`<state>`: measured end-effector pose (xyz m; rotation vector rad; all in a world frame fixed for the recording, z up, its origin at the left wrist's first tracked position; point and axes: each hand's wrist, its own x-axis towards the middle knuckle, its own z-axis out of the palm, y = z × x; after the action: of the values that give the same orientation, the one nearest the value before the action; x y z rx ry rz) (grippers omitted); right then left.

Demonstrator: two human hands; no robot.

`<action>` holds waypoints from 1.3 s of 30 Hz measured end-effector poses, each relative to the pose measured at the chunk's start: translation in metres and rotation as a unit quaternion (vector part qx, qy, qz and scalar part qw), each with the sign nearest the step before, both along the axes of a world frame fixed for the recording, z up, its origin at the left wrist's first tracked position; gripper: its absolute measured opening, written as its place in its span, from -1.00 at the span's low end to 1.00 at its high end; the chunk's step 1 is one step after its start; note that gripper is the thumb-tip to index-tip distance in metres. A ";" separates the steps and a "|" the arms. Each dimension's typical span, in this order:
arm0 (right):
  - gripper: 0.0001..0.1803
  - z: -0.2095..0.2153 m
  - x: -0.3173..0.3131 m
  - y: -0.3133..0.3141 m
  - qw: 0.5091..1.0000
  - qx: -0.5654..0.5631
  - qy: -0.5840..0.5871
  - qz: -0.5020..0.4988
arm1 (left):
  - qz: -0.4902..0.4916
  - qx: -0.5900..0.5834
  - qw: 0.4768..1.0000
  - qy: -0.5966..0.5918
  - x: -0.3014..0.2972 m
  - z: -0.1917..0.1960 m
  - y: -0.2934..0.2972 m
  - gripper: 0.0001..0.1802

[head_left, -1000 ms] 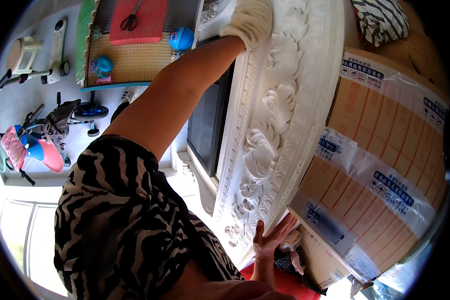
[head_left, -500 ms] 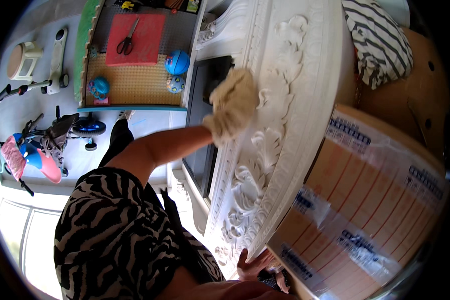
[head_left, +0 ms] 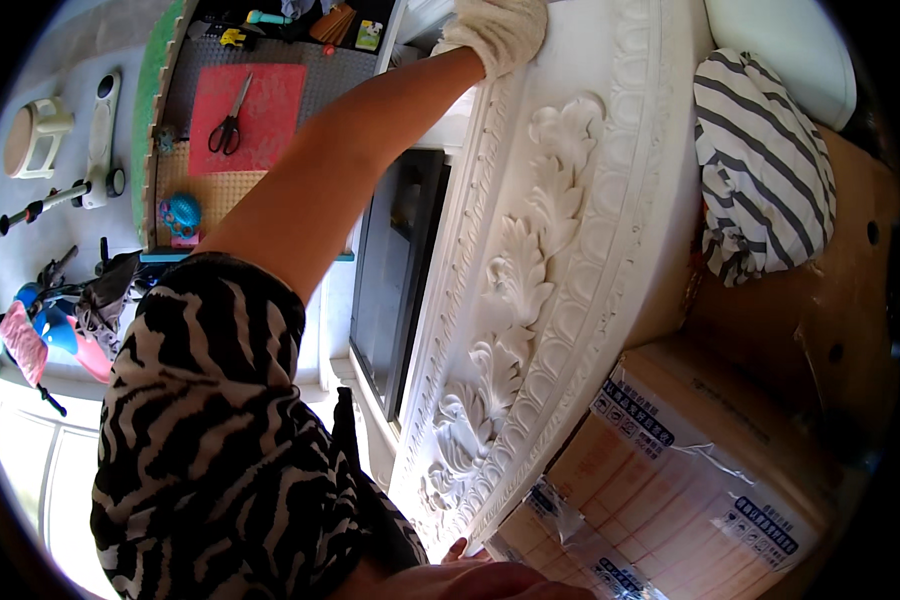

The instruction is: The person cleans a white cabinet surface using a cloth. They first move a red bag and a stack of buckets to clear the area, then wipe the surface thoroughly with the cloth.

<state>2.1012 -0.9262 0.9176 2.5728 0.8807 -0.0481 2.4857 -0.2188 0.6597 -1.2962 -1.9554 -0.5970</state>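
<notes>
White carved panel (head_left: 520, 270) with puffy leaves runs long and slanted by the person. At its far end, the left hand (head_left: 507, 22) is tucked inside a fluffy cream mitt (head_left: 498, 45) that touches the panel. I can't tell if its fingers are spread. Only a bit of the right hand (head_left: 458, 551) peeks out by the near end, beside a brown cardboard box (head_left: 660, 500), so I can't tell its shape either. Black scissors (head_left: 226, 135) lie on a red square sheet (head_left: 273, 110).

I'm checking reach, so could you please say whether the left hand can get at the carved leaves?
Probably yes: the left hand in its pale mitt appears close to the carved leaves, with nothing visible between.
</notes>
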 end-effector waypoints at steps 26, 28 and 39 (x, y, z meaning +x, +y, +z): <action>-0.30 -0.003 0.005 0.001 0.989 -0.026 -0.058 0.131 | -0.569 0.078 0.735 0.360 -0.120 0.045 -0.117 -0.75; -0.27 -0.006 0.010 -0.001 0.991 -0.038 -0.048 0.118 | -0.542 0.133 0.712 0.425 -0.147 0.060 -0.126 -0.74; -0.24 -0.012 0.007 0.004 0.998 0.053 0.018 -0.023 | -0.517 0.265 0.640 0.504 -0.238 0.099 -0.221 -0.74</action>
<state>2.1079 -0.9226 0.9059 2.6993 0.8575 -0.0636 2.2477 -0.4393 0.7588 -1.6877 0.0323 -0.6377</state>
